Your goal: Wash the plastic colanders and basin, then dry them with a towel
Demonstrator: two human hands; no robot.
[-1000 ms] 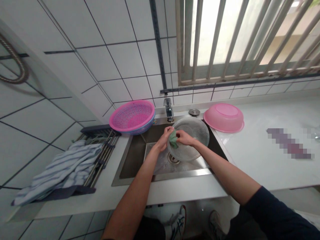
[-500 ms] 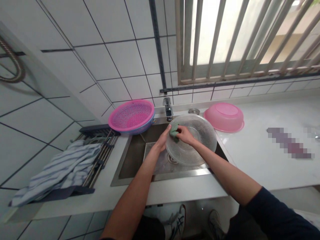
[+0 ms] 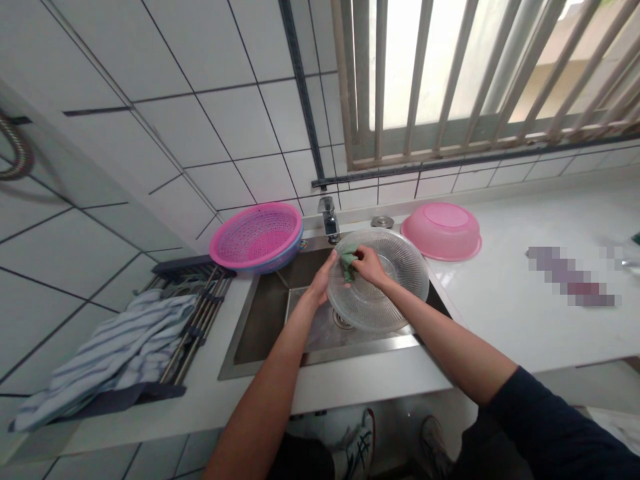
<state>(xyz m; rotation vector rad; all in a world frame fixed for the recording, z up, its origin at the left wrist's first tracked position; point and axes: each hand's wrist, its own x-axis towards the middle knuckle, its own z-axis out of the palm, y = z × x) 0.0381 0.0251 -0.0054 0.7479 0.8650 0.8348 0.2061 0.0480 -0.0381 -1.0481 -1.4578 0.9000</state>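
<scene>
A large clear ribbed bowl (image 3: 395, 293) is tilted over the right part of the steel sink (image 3: 265, 307). My left hand (image 3: 323, 280) grips its left rim, thumb on top and fingers partly hidden beneath. Inside the bowl, near that rim, my right hand (image 3: 371, 267) pinches a green cloth (image 3: 349, 264) and presses it to the inner wall. Behind the bowl stands a chrome faucet (image 3: 329, 219); no water is visibly running from it.
Left of the faucet, a pink colander (image 3: 255, 233) sits in a blue basin. An upturned pink basin (image 3: 443, 230) lies on the counter (image 3: 505, 307) at right. A striped towel (image 3: 120, 333) covers part of a roll-up rack (image 3: 193, 333). A blurred-out item is farther right.
The whole view has shifted a little. My right hand and the green cloth stay near the bowl's left inner wall, with the cloth's folds slightly changed. My left hand keeps its hold.
</scene>
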